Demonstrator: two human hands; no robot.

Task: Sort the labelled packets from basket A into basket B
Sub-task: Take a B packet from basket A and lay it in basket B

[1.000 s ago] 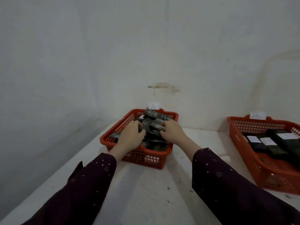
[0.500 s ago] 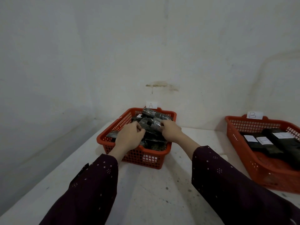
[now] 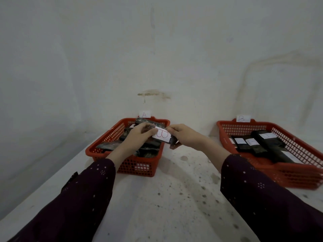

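Basket A [image 3: 104, 147], red with an "A" tag, sits at centre left and holds several dark packets. Above its right rim both hands hold one dark packet [image 3: 163, 135] whose white label shows a red "B". My left hand [image 3: 139, 137] grips the packet's left end and my right hand [image 3: 183, 135] grips its right end. Basket B [image 3: 286, 173], red with a "B" tag, stands at the right and holds several dark packets with white labels.
Both baskets rest on a speckled white shelf [image 3: 174, 198] against a pale wall. The shelf's left edge runs diagonally toward the left wall. A strip of shelf separates the two baskets.
The hands lifted one packet out of the pile in basket A and turned it so its "B" label faces up. It now sits higher and further right, over the basket's right rim.
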